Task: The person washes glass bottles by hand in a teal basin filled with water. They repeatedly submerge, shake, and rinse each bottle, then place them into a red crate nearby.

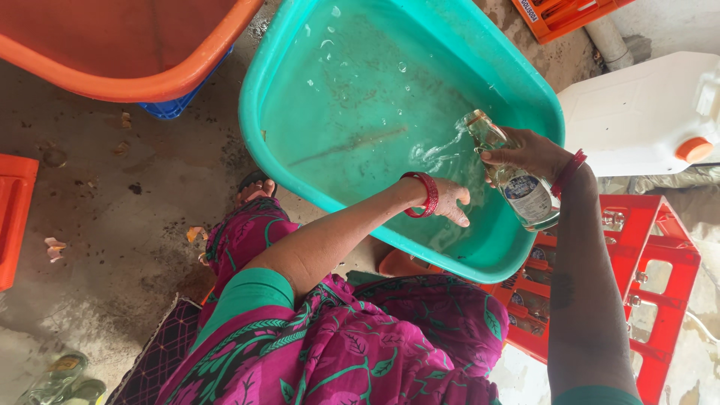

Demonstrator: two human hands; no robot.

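A clear glass bottle [517, 180] with a blue and white label is tilted neck-down over a teal plastic tub [259, 90] of water. My right hand [529, 154] grips the bottle around its upper body. Water splashes where the bottle's mouth meets the surface. My left hand [450, 202] dips into the water just left of the bottle, fingers spread, holding nothing. Both wrists wear red bangles.
An orange tub [150, 75] sits at the top left over a blue crate [169, 109]. A red bottle crate [645, 277] stands at the right, a white jerrycan [637, 112] with an orange cap behind it. Two empty bottles [64, 379] lie on the wet concrete floor at bottom left.
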